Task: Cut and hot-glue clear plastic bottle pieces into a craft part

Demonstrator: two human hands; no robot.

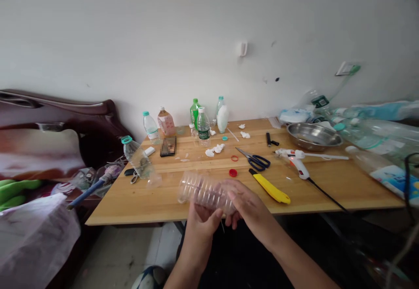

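A clear ribbed plastic bottle piece (199,189) lies sideways over the table's front edge, held between both hands. My left hand (203,223) grips it from below, thumb along its near side. Around its right end curl the fingers of my right hand (244,204). Just beyond the hands are a red bottle cap (232,173) and a red ring (235,158). To the right lie a yellow utility knife (270,187) and scissors (257,160) with dark blue handles. A white hot glue gun (296,162) rests farther right, a small light glowing on it.
Several bottles, among them a labelled water bottle (203,129), stand along the wall. A metal bowl (314,136) sits at the back right, beside piled plastic bottles. Crumpled tissues (215,150) and a cut bottle top (135,156) are on the wooden table (131,206).
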